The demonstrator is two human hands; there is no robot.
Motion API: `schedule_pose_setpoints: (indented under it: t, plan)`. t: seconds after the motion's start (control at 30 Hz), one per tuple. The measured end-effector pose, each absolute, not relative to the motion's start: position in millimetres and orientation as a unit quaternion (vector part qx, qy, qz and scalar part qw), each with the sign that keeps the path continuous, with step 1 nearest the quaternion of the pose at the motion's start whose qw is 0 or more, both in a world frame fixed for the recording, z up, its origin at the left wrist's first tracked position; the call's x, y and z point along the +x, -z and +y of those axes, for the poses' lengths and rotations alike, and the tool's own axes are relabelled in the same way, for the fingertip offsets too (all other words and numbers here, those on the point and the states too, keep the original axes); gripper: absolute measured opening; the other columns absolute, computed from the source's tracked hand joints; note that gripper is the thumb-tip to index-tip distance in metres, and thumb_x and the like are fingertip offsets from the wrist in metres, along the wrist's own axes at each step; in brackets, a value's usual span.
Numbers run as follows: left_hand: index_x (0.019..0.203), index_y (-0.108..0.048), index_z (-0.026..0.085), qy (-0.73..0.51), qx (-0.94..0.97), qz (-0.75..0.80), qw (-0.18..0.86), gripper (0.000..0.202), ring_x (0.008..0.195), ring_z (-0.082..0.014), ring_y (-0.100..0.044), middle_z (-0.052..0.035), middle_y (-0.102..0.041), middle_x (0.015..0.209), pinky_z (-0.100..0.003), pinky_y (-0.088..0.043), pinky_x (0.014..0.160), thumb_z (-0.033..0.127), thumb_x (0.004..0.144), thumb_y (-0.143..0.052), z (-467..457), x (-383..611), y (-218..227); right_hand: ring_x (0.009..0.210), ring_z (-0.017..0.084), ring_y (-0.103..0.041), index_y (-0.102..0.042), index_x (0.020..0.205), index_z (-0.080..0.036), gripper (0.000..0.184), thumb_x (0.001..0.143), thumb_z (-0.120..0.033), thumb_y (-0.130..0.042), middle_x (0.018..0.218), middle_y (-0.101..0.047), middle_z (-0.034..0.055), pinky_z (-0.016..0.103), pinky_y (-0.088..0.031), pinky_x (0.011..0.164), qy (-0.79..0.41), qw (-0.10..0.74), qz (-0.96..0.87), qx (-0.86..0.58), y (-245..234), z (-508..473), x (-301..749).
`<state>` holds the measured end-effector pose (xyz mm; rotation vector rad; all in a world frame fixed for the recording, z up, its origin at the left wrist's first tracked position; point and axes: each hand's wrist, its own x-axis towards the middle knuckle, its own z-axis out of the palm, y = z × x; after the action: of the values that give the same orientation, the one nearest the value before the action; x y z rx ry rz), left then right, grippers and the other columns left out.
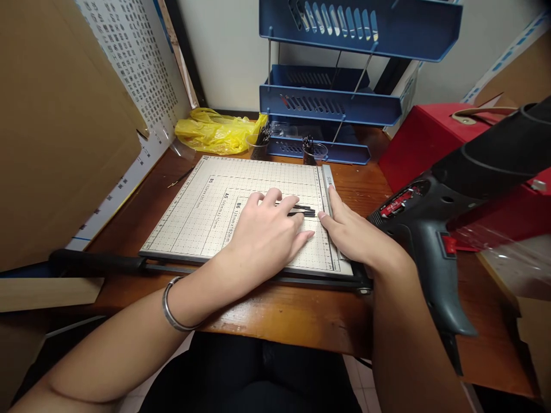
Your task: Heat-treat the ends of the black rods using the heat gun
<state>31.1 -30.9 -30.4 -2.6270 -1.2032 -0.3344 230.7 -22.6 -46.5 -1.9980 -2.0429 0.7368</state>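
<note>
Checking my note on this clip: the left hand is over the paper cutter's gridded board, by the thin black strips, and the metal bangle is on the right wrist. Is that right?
Not quite: the metal bangle is on the left wrist, not the right, as the head view shows. The left hand is indeed over the paper cutter's gridded board, by the thin black strips.

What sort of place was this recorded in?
Probably a small workshop or craft workstation: a gridded cutting board with thin black strips lies on a wooden table, a pistol-grip tool stands at the right, and stacked blue trays stand behind.
</note>
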Motion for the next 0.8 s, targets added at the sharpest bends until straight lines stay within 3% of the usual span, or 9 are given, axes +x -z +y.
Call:
schedule_pose_setpoints:
  t: [0.33, 0.8]
  plan:
    - [0.101, -0.078, 0.021, 0.119, -0.899, -0.408, 0.11, 0.04, 0.112, -0.0313, -0.059, -0.0049, -0.071, 0.125, -0.046, -0.043, 0.084, 0.049, 0.105, -0.05, -30.6, 32.9, 31.8, 0.149, 0.042, -0.041, 0.005, 0.169, -0.013, 0.082, 0.103, -0.054, -0.022, 0.173, -0.011, 0.0147, 0.06, -0.036, 0.12, -0.255, 0.083, -0.68, -0.682, 44.5, -22.7, 230.3]
    - [0.107, -0.078, 0.019, 0.107, -0.901, -0.413, 0.082, 0.043, 0.113, -0.0316, -0.058, -0.0069, -0.07, 0.128, -0.044, -0.044, 0.083, 0.05, 0.106, -0.048, -29.8, 34.0, 32.7, 0.147, 0.043, -0.044, 0.004, 0.169, -0.012, 0.082, 0.102, -0.053, -0.023, 0.173, -0.01, 0.0138, 0.058, -0.04, 0.117, -0.246, 0.08, -0.68, -0.686, 44.7, -22.2, 228.8]
